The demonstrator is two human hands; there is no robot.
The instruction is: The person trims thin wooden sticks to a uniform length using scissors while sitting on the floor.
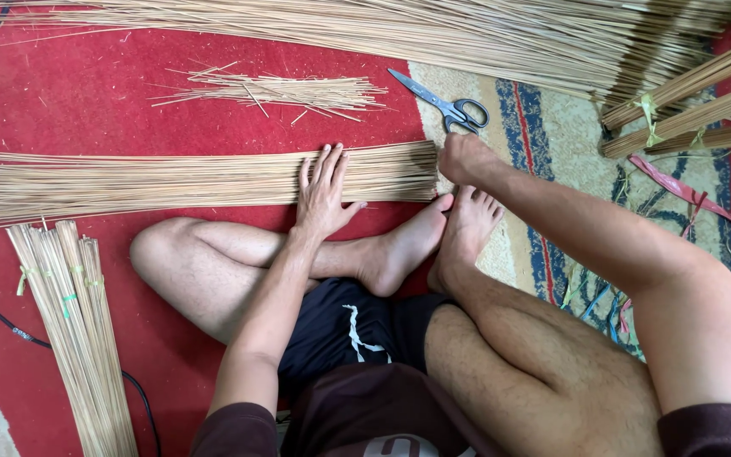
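Seated on a red mat (86,101), the left hand (321,193) presses, fingers spread, on a flat row of thin sticks (171,178); the right hand (465,157), curled, butts their ends. Uneven pressure could scatter them.

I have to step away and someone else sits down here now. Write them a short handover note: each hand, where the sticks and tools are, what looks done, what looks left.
Left hand: flat, fingers spread, pressing down on the loose layer of thin sticks lying across the red mat.
Right hand: closed against the squared-off right end of that layer.
Scissors: on the rug just beyond the right hand, untouched.
Done: tied bundles at the left and upper right; a small pile of short offcuts lies beyond.
Left: this layer is not tied; a large loose heap lies along the far edge.
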